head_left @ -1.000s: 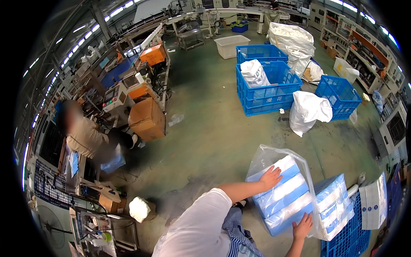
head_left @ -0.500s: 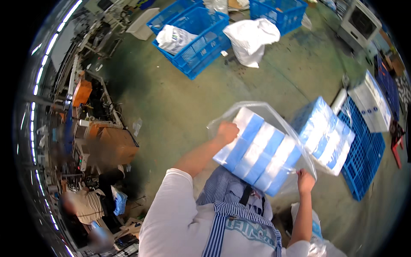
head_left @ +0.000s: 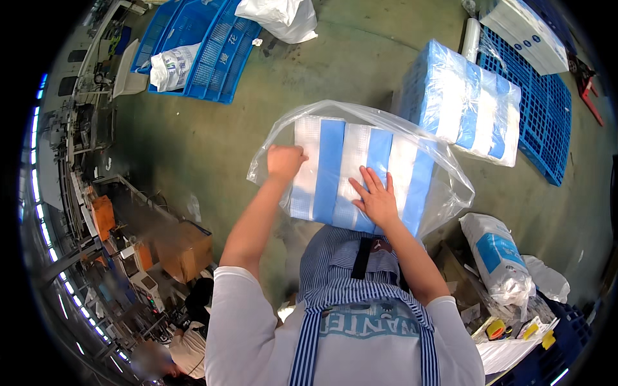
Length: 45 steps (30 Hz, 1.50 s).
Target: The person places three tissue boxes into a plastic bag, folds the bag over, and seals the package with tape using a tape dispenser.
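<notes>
A large clear plastic bag (head_left: 454, 182) lies around a block of white-and-blue packs (head_left: 332, 168) held in front of my striped apron. The bag's mouth spreads wide past the far and right sides of the block. At the block's left side my left hand (head_left: 287, 161) is closed in a fist; what its fingers grip is hidden. My right hand (head_left: 378, 201) rests flat on top of the packs, fingers spread. Just beyond, to the right, stands a second, similar block of packs wrapped in clear film (head_left: 473, 106).
A blue plastic pallet (head_left: 544, 122) carrying a white box (head_left: 531, 35) is at the far right. Blue crates (head_left: 222, 64) and a white sack (head_left: 283, 16) stand far left. Near right are a filled bag (head_left: 492, 251) and an open box of tools (head_left: 515, 341). A person (head_left: 187, 350) is lower left.
My right hand has let go of the bag's right edge and now lies spread on the packs. The block has turned more square to me. My view has turned, shifting the surroundings.
</notes>
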Motion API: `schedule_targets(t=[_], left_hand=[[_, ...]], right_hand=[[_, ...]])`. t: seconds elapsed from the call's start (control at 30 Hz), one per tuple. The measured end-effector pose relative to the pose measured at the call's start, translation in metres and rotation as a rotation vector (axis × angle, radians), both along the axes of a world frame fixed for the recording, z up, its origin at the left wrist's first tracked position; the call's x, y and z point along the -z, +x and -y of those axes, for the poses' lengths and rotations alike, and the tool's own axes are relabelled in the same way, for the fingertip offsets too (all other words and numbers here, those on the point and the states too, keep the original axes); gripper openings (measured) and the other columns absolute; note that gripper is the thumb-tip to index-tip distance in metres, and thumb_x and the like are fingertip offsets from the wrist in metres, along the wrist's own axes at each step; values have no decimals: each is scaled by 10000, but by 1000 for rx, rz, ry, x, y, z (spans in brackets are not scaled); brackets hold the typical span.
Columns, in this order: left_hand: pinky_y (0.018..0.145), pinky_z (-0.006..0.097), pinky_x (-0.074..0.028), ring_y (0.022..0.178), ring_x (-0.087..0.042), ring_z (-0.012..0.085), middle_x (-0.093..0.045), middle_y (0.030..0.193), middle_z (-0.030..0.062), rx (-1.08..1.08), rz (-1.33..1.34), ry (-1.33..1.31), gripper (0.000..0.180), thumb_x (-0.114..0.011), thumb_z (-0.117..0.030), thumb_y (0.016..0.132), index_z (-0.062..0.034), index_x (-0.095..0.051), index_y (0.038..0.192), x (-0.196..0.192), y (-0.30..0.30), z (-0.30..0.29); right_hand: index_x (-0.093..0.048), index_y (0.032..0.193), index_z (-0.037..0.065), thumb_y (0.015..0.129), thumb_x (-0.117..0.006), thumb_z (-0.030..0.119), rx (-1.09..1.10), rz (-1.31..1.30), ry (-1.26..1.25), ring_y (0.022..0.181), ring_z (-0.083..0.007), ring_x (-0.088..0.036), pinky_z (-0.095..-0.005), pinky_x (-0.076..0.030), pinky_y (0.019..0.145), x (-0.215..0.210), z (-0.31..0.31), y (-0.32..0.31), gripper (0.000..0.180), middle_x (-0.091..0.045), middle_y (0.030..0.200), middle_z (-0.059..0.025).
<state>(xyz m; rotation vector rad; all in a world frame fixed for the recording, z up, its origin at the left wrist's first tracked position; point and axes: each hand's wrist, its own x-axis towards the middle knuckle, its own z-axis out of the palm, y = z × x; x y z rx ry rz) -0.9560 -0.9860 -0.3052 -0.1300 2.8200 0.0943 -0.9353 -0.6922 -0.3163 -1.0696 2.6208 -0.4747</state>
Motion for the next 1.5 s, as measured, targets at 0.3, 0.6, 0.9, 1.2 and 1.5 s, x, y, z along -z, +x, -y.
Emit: schedule_targets(t=[0.3,0.6,0.9,1.2,1.5], left_hand=[[675,361,-498,851,-595,221,-628,874,51,373,-538,329,121,-642,-224,764,-117,-617,813,-62,-47,-36],[592,321,-480,743,-560,197,-547,746,25,490,-440,364,55,-588,-127,686,-117,-585,740,-44,-69,-90],[574,337,-462,730,-553,225,-521,738,31,424,-354,469,83,-579,-130,692,-120,-564,773,18,56,-104],[701,370,-460,800,-548,276,-579,832,73,422,-413,226,94,-568,-102,793,-94,-597,882,50,86,-130],[746,434,-437,845,-534,367,-551,934,180,430,-137,22,160,-534,-159,854,-6,-546,900,14,78,-174]], right_hand=[[-379,1363,313,780,-555,538,79,11,91,1363,-142,-208,-574,-119,1076,12,13,-1,650,-237,1483,20],[-390,1354,330,704,-602,583,188,-29,95,1346,-168,-250,-594,-130,1057,6,31,5,729,-265,1469,-16],[-225,1439,254,722,-603,543,210,34,231,1385,-236,-173,-614,-169,1031,14,49,-10,861,-175,1508,-54],[-403,1326,44,753,-637,353,144,-21,27,1348,-221,-265,-448,-169,1112,-16,-72,52,691,-298,1453,-104],[-534,1051,3,761,-586,67,1687,-698,124,1036,-365,-507,-420,-408,907,-66,-490,269,302,-521,1155,-190]])
